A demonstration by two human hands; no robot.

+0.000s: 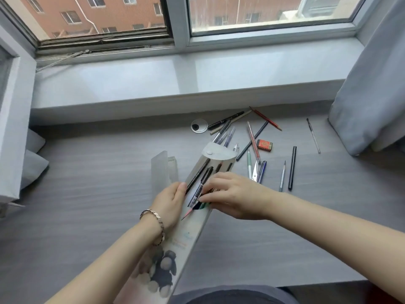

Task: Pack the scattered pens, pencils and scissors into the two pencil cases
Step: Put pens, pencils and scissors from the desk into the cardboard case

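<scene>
At the far left of the grey surface (87, 194) I see the first of two pencil cases, a frosted translucent pencil case (161, 172) standing on end, just beside my left hand. My left hand (172, 199), a bracelet (156, 224) on its wrist, lies flat with fingers loosely extended against the left edge of the printed pencil case (186, 233), steadying it rather than gripping. That second case lies diagonally, its round snap flap (215, 152) thrown open toward the window. Inside it I count about five dark pens or pencils, and a pink pencil (188, 212) pokes its point out near my left hand.

My right hand (235, 194) is curled over the case mouth, its fingertips pinched on a black labelled pen (198, 191) that lies partly inside the case.

Beyond the flap, near a round cable grommet (199, 126), lies a cluster of roughly five pens, some clear-barrelled; I cannot count them exactly where they overlap. Further right I count one red pencil (266, 118), one long black pencil (252, 141), one clear red pen (254, 142) and one small red box (264, 145). Just beside my right hand sit one green pen (249, 163), one pair of scissors (254, 171) and one blue pen (262, 171). Right again: one grey pencil (282, 176), one black pen (292, 167), and, well apart near the curtain (372, 95), one clear pen (313, 135).
</scene>
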